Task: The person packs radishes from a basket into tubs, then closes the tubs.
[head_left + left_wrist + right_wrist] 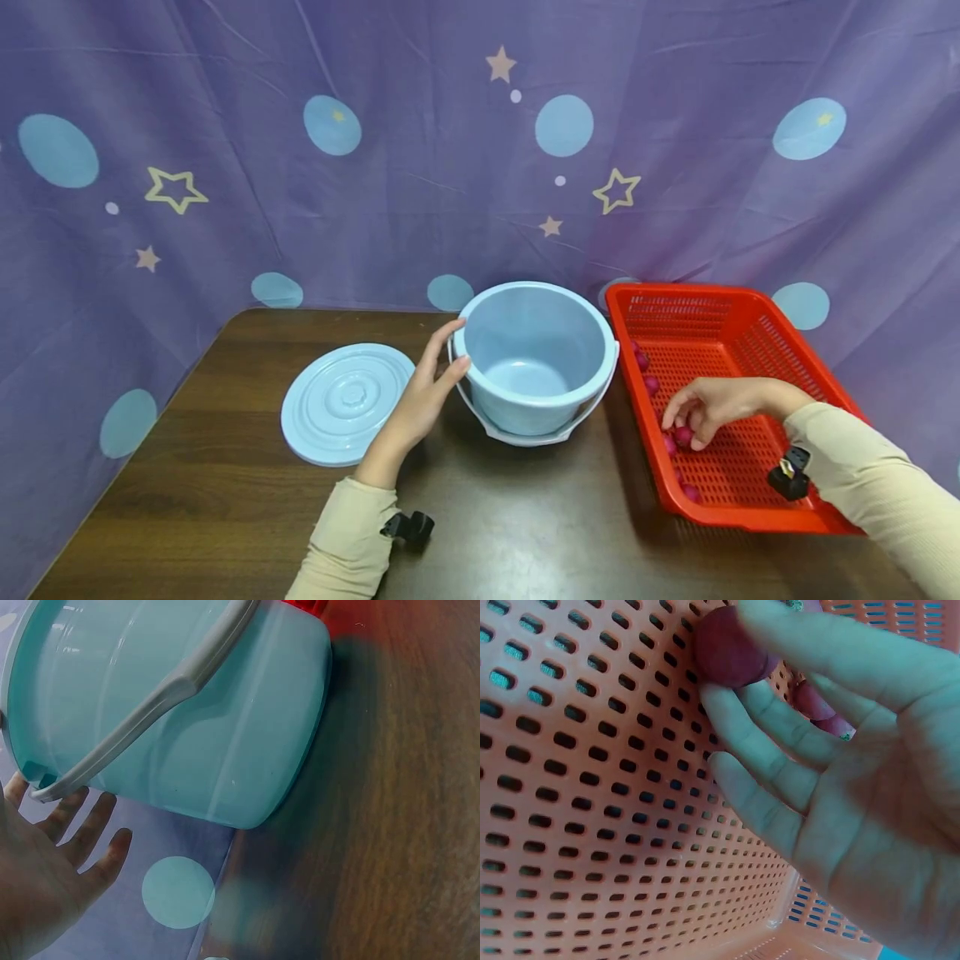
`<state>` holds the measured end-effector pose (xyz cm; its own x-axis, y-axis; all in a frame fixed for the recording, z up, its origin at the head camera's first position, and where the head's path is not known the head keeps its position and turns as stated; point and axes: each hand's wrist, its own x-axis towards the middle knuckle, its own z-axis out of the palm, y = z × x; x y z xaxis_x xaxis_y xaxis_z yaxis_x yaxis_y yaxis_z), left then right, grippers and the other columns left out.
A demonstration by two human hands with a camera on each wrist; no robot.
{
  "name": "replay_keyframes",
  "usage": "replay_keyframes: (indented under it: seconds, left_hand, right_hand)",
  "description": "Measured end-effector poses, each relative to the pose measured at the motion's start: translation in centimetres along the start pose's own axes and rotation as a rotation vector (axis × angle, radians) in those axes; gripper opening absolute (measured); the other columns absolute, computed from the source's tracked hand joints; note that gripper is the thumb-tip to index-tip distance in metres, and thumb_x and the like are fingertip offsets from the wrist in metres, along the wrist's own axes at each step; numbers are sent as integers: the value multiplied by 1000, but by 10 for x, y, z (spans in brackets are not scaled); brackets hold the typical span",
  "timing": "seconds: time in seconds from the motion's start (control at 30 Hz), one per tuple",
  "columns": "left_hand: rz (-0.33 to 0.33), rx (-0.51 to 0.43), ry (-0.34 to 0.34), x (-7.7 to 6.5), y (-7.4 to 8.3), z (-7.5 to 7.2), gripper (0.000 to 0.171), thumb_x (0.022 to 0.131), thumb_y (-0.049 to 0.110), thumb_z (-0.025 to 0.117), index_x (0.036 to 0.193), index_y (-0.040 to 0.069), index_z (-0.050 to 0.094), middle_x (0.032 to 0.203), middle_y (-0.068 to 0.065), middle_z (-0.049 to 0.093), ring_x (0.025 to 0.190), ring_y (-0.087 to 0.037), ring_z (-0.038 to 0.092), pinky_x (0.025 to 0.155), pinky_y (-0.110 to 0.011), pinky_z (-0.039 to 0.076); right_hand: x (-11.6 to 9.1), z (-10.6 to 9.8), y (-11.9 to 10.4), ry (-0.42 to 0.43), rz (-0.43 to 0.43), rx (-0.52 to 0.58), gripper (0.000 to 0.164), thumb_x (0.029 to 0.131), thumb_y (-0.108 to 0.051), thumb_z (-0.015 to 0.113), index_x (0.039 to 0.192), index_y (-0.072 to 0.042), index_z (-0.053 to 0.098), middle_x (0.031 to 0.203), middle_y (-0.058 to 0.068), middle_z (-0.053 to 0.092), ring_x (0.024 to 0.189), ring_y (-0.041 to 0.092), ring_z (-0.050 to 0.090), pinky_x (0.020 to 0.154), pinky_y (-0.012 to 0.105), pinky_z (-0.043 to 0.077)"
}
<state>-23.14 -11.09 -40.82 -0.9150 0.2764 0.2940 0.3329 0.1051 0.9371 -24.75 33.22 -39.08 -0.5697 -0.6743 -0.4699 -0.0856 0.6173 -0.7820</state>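
A light blue bucket (pixel 525 400) with a white bail handle (pixel 142 720) stands upright at the middle of the table. My left hand (pixel 420 392) touches the left side of its rim, thumb and fingers nearly straight; the left wrist view shows fingers spread beside the handle's pivot. Inside the red basket (pixel 806 350), my right hand (pixel 712 404) pinches a round pink-red radish (pixel 731 649) between thumb and fingertips, close over the perforated floor. Several other radishes (pixel 651 384) lie along the basket's left wall, some with cut green ends showing in the right wrist view.
A light blue round lid (pixel 348 404) lies flat on the dark wooden table (pixel 187 467), left of the bucket. The basket stands just right of the bucket. Behind the table hangs a purple curtain (pixel 420 150) with stars and dots.
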Motion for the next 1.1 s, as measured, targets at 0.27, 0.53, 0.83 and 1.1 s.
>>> replay_keyframes:
  seconds: [0.27,0.53,0.83,1.1]
  left_hand:
    - [37,9,7,0,-1,1,54,103,30,51,153,21,34,148,-16,39,124,-29,47,99,-40,42]
    - [6,-14,-6,0,0,1,53,103,23,50,153,20,33,150,-15,37,128,-31,44,103,-47,39]
    - [2,-16,-5,0,0,1,54,103,24,51,153,22,33,152,-14,35,130,-30,42,105,-49,38]
    - [4,-26,-5,1,0,2,53,104,22,50,153,23,33,154,-10,33,132,-28,40,106,-49,37]
  right_hand:
    - [0,1,1,27,44,-24,31,77,7,74,106,6,65,92,11,62,78,16,59,67,24,52]
    - [-5,-5,-6,85,51,-44,29,78,5,70,107,6,65,91,13,65,78,18,62,71,27,55]
    - [-16,-12,-22,199,-4,-158,27,80,-1,72,106,2,67,85,3,65,73,11,58,68,29,53]
    - [-22,-16,-31,290,-94,-112,28,84,1,71,111,7,63,82,4,66,69,11,59,68,26,53]
